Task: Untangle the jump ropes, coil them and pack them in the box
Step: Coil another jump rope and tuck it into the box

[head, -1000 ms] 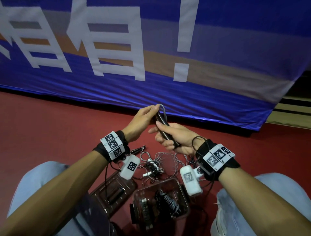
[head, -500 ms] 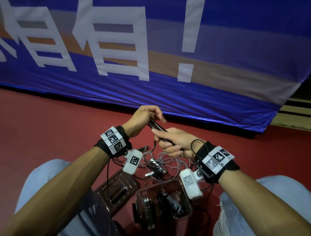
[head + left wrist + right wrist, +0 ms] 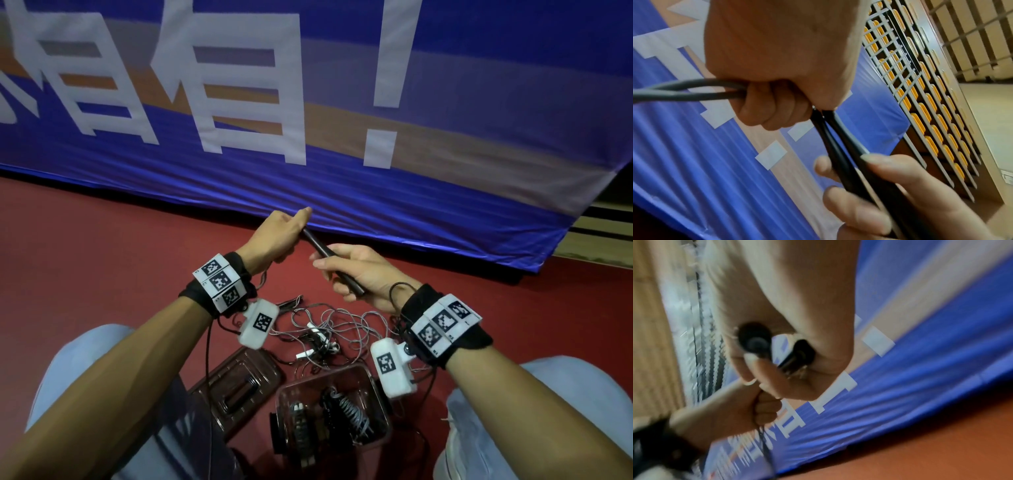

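Black, paired jump-rope handles (image 3: 330, 262) are held side by side above the red floor (image 3: 102, 257), beyond the open clear box (image 3: 380, 404). The right hand (image 3: 359, 274) wraps its fingers around the lower part of both handles. The left hand (image 3: 277, 236) is closed in a fist at the upper handle ends, gripping two strands of grey cord (image 3: 684, 91) that leave the fist together; the left wrist view shows the fingers (image 3: 774, 107) curled over them. Between the hands and the box, a tangle of grey ropes (image 3: 329, 329) with white fittings lies loose on the floor. Inside the box rests a coiled rope (image 3: 349, 411) beside other dark handles. The box lid (image 3: 236, 387) lies flat, just left of the box. A blue banner (image 3: 308, 102) stands beyond the hands.
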The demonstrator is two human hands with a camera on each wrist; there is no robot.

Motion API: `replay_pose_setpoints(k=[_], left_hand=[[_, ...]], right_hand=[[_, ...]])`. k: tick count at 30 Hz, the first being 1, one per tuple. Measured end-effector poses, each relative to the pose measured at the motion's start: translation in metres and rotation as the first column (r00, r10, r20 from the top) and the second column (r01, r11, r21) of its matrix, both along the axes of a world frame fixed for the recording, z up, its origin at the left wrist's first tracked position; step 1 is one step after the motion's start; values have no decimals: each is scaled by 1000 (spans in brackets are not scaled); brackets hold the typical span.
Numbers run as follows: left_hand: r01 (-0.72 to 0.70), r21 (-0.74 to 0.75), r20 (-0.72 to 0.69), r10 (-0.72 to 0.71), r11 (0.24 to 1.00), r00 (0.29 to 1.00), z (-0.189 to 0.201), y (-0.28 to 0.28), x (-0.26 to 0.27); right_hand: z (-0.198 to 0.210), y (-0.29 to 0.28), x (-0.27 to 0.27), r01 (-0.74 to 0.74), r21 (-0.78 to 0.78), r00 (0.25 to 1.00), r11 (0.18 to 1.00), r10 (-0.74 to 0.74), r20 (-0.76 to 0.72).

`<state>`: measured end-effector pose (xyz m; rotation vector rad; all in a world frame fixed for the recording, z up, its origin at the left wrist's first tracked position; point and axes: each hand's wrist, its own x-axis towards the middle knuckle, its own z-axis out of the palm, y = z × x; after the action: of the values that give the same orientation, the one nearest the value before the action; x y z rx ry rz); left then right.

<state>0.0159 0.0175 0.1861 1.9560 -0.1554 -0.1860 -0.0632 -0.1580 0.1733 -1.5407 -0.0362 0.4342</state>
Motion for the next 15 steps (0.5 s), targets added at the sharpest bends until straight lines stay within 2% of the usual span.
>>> replay_pose_setpoints(k=[1, 3, 4, 5, 7, 11, 13, 15], left_hand=[[-28, 52, 22, 27, 998, 999, -3, 0, 1], [-41, 178, 54, 32, 983, 998, -10, 0, 0], [-39, 212, 53, 28, 977, 998, -13, -1, 0], [-35, 223, 47, 25, 974, 999, -15, -2, -1], [-22, 230, 37, 13, 973, 999, -17, -4, -3], [-13, 252, 75, -6, 968, 997, -17, -8, -4], [8, 236, 79, -27, 972, 996, -18, -8, -3], [28, 185, 60, -40, 982, 997, -18, -8, -2]], right_hand=[[-4, 1, 0, 30, -170, 996, 985, -15, 93], [-12, 0, -2, 111, -511, 952, 852, 57, 301], [-18, 1, -3, 146, -618, 925, 773, 116, 363], [-21, 1, -5, 165, -668, 912, 726, 144, 383], [-23, 2, -8, 189, -673, 920, 715, 110, 375], [-12, 4, -12, 197, -617, 956, 762, -9, 295], [-6, 3, -14, 160, -611, 970, 775, -9, 243], [-3, 1, -12, 99, -555, 986, 826, -5, 168]])
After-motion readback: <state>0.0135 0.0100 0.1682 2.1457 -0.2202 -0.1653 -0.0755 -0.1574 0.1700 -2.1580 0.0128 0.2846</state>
